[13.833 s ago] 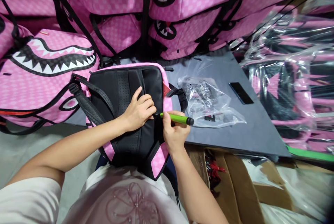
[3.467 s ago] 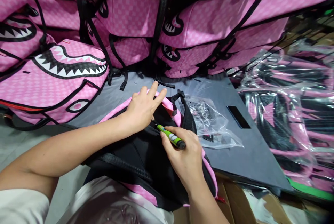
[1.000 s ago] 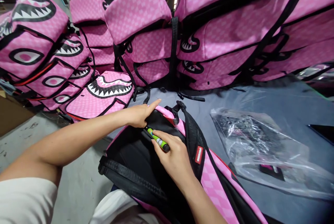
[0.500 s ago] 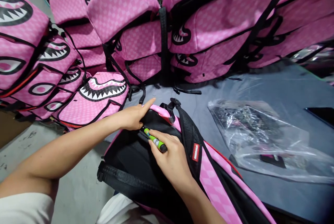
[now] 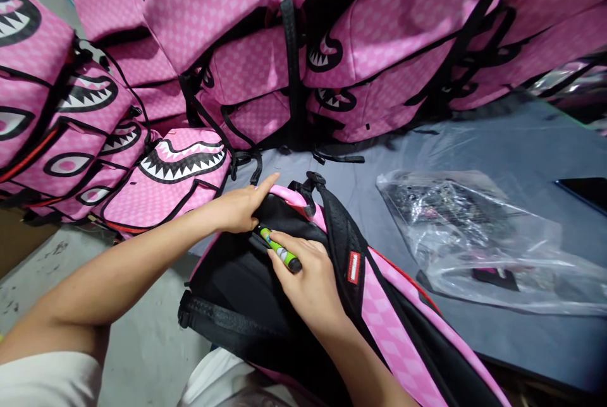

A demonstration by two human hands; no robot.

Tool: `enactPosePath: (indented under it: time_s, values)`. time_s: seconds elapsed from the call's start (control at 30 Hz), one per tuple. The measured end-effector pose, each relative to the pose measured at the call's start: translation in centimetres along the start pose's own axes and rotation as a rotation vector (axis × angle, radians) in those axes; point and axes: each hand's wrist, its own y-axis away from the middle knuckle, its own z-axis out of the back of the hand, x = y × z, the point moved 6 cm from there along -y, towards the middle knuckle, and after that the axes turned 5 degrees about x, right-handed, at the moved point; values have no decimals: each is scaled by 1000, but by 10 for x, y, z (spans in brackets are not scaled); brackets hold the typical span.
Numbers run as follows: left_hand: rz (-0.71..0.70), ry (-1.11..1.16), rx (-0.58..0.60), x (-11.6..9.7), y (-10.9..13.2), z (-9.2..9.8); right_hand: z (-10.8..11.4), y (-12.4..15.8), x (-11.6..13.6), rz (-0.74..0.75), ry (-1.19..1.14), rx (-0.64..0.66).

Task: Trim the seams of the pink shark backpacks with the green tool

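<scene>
A pink and black backpack [image 5: 393, 325] lies with its black back panel up, its top end pointing away from me. My left hand [image 5: 241, 208] grips the backpack's upper left edge, index finger stretched along the pink trim and the other fingers curled. In my right hand [image 5: 308, 274] is a green marker pen [image 5: 281, 249] with a dark end. Its tip points at the black panel right beside my left fingers; whether it touches the fabric is hidden. A black shoulder strap [image 5: 344, 230] with a red label runs to the right of my right hand.
Stacked pink backpacks [image 5: 256, 66] with shark-mouth prints line the back and left. One backpack [image 5: 165, 182] lies just beyond my left forearm. On the grey table [image 5: 474, 148] at right are a clear plastic bag [image 5: 455, 224] with dark contents and a dark phone [image 5: 585, 193].
The view has shifted slightly, so the surroundings sit a little higher and further left. Both hands keep nearly the same place on the backpack, with the marker pen still held.
</scene>
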Motion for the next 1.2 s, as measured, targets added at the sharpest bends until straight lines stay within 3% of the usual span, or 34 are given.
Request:
enactPosePath:
  time_s: [0.37,0.6,1.0,1.2]
  values:
    - [-11,-9,-2,1,-3,0,-3,-11,-4,-60,-88,63]
    - [0,-4,11,-1,-5,1,1,-8,2,0,24,32]
    - [-18,37,29,5,-12,3,1,-13,-2,-78,5,89]
    - [-16,4,50,6,-19,3,5,-12,-7,-97,22,43]
